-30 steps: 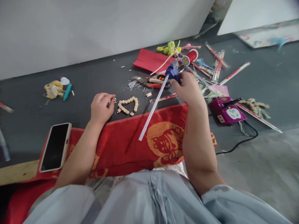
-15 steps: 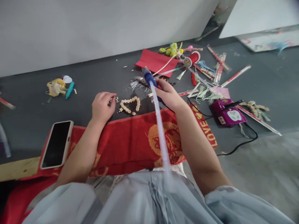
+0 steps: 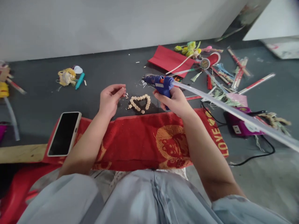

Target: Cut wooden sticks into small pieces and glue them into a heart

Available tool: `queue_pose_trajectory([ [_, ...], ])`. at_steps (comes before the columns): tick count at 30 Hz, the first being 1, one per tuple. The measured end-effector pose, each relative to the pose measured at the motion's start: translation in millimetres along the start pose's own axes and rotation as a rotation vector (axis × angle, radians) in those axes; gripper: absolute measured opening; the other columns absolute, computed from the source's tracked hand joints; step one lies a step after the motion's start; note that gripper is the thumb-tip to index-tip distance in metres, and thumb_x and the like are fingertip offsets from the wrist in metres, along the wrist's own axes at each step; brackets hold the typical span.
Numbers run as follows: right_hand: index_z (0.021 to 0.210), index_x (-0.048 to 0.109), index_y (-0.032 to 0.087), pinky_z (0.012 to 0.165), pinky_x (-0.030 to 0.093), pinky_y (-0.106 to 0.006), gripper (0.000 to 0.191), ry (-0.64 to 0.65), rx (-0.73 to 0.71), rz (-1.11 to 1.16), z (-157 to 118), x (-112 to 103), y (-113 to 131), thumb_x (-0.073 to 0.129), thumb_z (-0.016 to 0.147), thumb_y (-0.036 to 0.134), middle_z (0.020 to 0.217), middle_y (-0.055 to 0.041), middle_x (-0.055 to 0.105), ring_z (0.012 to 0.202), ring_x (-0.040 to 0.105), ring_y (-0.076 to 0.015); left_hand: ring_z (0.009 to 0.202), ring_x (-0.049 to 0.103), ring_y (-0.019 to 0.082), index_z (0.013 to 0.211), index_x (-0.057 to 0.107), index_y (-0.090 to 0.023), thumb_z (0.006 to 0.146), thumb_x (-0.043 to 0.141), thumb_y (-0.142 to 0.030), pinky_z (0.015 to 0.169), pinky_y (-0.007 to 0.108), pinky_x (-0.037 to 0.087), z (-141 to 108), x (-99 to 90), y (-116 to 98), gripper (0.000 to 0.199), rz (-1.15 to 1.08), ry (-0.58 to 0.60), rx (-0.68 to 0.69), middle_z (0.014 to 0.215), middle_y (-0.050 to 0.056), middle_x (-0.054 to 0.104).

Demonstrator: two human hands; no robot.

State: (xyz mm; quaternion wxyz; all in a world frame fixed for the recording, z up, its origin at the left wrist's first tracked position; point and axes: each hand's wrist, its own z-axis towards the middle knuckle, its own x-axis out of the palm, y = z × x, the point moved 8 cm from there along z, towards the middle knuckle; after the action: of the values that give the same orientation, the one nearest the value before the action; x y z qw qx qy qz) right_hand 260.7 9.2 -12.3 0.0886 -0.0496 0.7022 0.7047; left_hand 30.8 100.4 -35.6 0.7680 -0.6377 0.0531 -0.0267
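Guess I'm gluing: right hand (image 3: 174, 101) clutching glue gun (image 3: 164, 84), left hand (image 3: 109, 98) pinched (empty? can't tell), heart (image 3: 140, 98) at gun's 8 o'clock needs aim.

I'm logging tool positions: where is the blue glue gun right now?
In the head view, the blue glue gun is in the right hand, just right of centre, near the beige heart-shaped outline.

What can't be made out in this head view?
Head view:
- Glue stick: far end cut off by the right edge.
- Purple socket block: partly covered by the glue stick.
- Label on the glue gun: too small to read.
- Left hand: curled, hiding whether it pinches anything.
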Motion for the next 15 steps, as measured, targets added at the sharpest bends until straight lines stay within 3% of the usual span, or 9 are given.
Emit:
queue_pose_trajectory([
  [6,0.086,0.065,0.017,0.047,0.043,-0.024,0.036,0.095,-0.001,0.121,-6.2,15.4,4.6,0.069,0.082,0.053,0.059,0.0031,0.060,0.045,0.054,-0.0083,0.069,0.066,0.006,0.086,0.076,-0.023,0.068,0.087,-0.024,0.065,0.017,0.055,-4.6,10.7,10.8,0.021,-0.313,0.039,-0.208,0.079,-0.001,0.073],
  [10,0.086,0.066,0.019,0.046,0.045,-0.025,0.043,0.148,-0.012,0.161,-7.9,22.1,7.4,0.069,0.081,0.061,0.079,-0.0003,0.068,0.046,0.059,-0.0078,0.070,0.067,0.006,0.086,0.075,-0.022,0.072,0.084,-0.023,0.067,0.018,0.057,-7.5,15.3,12.8,0.016,-0.310,0.087,-0.240,0.080,-0.002,0.073],
  [15,0.083,0.065,0.022,0.042,0.041,-0.026,0.042,0.163,0.031,0.235,-10.4,24.2,5.6,0.070,0.079,0.064,0.066,0.0019,0.066,0.041,0.057,-0.0103,0.073,0.069,0.007,0.086,0.072,-0.021,0.080,0.077,-0.019,0.069,0.020,0.057,-6.1,10.5,17.4,0.008,-0.292,0.077,-0.255,0.081,-0.001,0.072],
])
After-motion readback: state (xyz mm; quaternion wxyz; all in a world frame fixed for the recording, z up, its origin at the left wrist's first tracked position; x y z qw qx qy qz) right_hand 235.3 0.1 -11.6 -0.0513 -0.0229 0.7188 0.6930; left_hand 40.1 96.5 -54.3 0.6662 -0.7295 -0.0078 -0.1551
